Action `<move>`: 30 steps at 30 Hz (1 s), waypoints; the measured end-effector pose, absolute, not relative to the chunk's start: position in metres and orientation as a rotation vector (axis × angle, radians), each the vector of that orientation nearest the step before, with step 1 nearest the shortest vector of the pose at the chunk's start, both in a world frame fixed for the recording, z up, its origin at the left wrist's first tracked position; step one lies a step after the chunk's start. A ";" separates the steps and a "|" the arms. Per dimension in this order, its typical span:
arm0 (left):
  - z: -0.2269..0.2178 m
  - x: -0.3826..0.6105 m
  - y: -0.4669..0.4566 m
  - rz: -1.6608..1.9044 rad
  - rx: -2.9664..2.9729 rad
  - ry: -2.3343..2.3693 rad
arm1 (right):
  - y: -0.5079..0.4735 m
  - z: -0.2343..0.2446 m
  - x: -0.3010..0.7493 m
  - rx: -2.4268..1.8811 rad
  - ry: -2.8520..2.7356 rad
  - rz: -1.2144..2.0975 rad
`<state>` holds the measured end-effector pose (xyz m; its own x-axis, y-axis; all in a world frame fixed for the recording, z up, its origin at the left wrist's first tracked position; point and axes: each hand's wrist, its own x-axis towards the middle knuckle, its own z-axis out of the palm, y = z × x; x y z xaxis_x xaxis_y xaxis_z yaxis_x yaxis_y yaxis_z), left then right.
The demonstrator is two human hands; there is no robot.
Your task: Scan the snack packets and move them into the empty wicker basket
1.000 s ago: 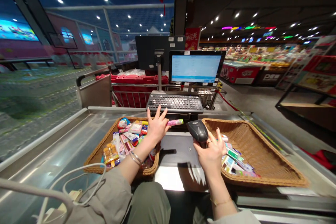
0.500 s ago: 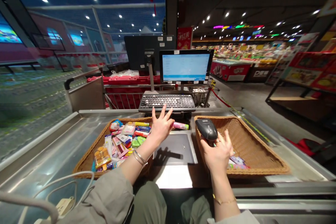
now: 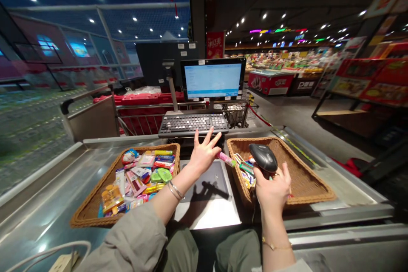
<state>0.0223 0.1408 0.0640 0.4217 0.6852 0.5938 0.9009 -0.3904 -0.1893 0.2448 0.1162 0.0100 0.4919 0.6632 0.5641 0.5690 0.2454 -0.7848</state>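
My left hand (image 3: 205,155) is over the middle of the counter, just in front of the keyboard (image 3: 193,123). It grips a slim pink tube with a green end (image 3: 226,159) low in the hand, while its other fingers spread out. The tube's tip reaches the left rim of the right wicker basket (image 3: 314,197). A black barcode scanner (image 3: 264,157) is in my right hand (image 3: 273,187), above that basket. Several small packets (image 3: 247,174) lie in the basket's left part, partly hidden by the scanner and hand.
At the left stands another wicker basket (image 3: 86,204), full of small colourful packaged goods (image 3: 140,174). A lit monitor (image 3: 213,80) rises behind the keyboard. A grey plate (image 3: 207,182) is set into the counter between the baskets. White cables (image 3: 54,248) run at lower left.
My left hand has carried the pink tube rightward to the right basket's rim. The scanner in my right hand has shifted right over that basket, uncovering packets. The whole view has turned slightly right.
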 end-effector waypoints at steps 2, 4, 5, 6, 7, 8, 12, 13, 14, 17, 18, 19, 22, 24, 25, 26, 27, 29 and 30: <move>0.063 0.027 0.143 -0.590 -2.212 -1.311 | 0.117 0.009 0.251 -1.435 -1.107 0.066; 0.062 0.032 0.145 -0.592 -2.225 -1.283 | 0.118 0.008 0.257 -1.450 -1.075 0.035; 0.061 0.034 0.146 -0.593 -2.232 -1.267 | 0.118 0.007 0.260 -1.454 -1.062 0.021; 0.061 0.037 0.147 -0.592 -2.241 -1.249 | 0.119 0.007 0.263 -1.453 -1.051 0.009; 0.061 0.039 0.149 -0.588 -2.251 -1.228 | 0.119 0.006 0.266 -1.452 -1.042 0.000; 0.061 0.042 0.150 -0.582 -2.259 -1.207 | 0.120 0.006 0.269 -1.452 -1.027 -0.009; 0.056 0.057 0.157 -0.557 -2.277 -1.112 | 0.121 0.007 0.276 -1.457 -0.982 -0.025; 0.053 0.062 0.159 -0.557 -2.276 -1.107 | 0.121 0.008 0.276 -1.456 -0.972 -0.026; 0.051 0.067 0.160 -0.555 -2.272 -1.124 | 0.120 0.008 0.277 -1.454 -0.967 -0.025; 0.047 0.076 0.161 -0.529 -2.261 -1.226 | 0.120 0.007 0.277 -1.461 -0.944 -0.020; 0.046 0.077 0.160 -0.517 -2.261 -1.257 | 0.120 0.007 0.277 -1.467 -0.935 -0.018; 0.046 0.076 0.159 -0.506 -2.263 -1.280 | 0.120 0.007 0.277 -1.473 -0.923 -0.019; 0.047 0.069 0.153 -0.487 -2.273 -1.332 | 0.120 0.006 0.276 -1.487 -0.905 -0.014; 0.047 0.062 0.147 -0.489 -2.272 -1.367 | 0.120 0.007 0.275 -1.486 -0.906 0.001; 0.047 0.059 0.143 -0.490 -2.270 -1.385 | 0.119 0.007 0.274 -1.479 -0.907 0.010; 0.047 0.056 0.140 -0.490 -2.265 -1.405 | 0.119 0.008 0.273 -1.471 -0.909 0.017; 0.047 0.053 0.136 -0.487 -2.261 -1.425 | 0.119 0.009 0.271 -1.461 -0.912 0.023; 0.046 0.046 0.129 -0.470 -2.253 -1.463 | 0.118 0.012 0.266 -1.445 -0.927 0.038; 0.046 0.043 0.125 -0.460 -2.249 -1.482 | 0.117 0.013 0.264 -1.443 -0.936 0.048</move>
<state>0.0431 0.1249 0.0459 0.3815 0.7890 0.4816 0.9230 -0.3532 -0.1526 0.2636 0.1166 0.0129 0.6590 0.5519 0.5110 0.4966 0.1910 -0.8467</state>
